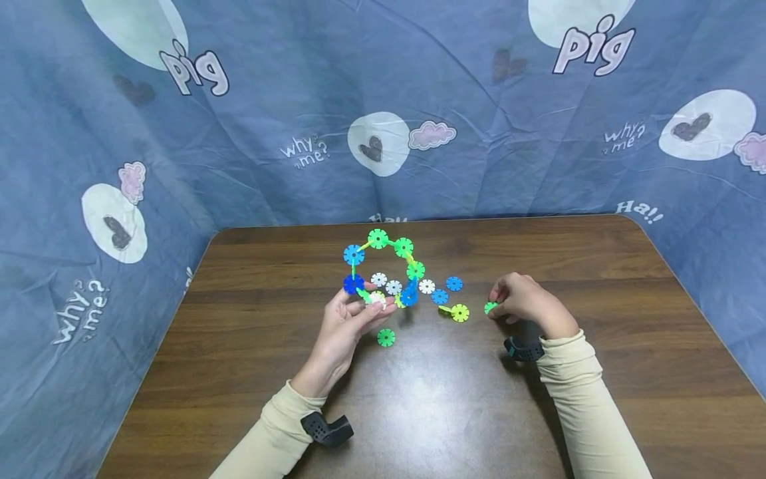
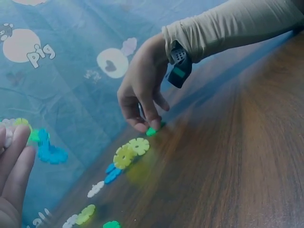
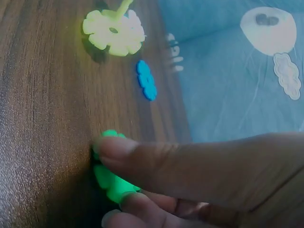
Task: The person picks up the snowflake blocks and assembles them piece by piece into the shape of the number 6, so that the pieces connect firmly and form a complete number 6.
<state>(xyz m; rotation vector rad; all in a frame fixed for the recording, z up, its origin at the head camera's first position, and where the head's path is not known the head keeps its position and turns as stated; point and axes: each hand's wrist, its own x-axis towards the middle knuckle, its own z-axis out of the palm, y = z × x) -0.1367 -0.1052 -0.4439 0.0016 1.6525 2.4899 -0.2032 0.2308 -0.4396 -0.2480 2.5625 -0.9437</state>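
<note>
My left hand (image 1: 338,332) holds up a ring of interlocking flower-shaped plastic discs (image 1: 378,239), gripping it at a white disc (image 1: 377,301) between thumb and fingers. Green, blue, yellow and white pieces make up the ring, some edge-on to the head camera. To the right, my right hand (image 1: 529,303) pinches a loose green disc (image 3: 116,185) between thumb and fingers, low at the tabletop. Just left of that hand lies a pair of joined yellow discs (image 1: 459,313), one flat and one standing on edge.
Loose blue discs (image 1: 454,284) and white discs (image 1: 427,286) lie on the brown wooden table (image 1: 449,412) behind and beside the ring. A single green disc (image 1: 385,338) lies nearer the front. A blue printed curtain (image 1: 269,86) hangs behind the table.
</note>
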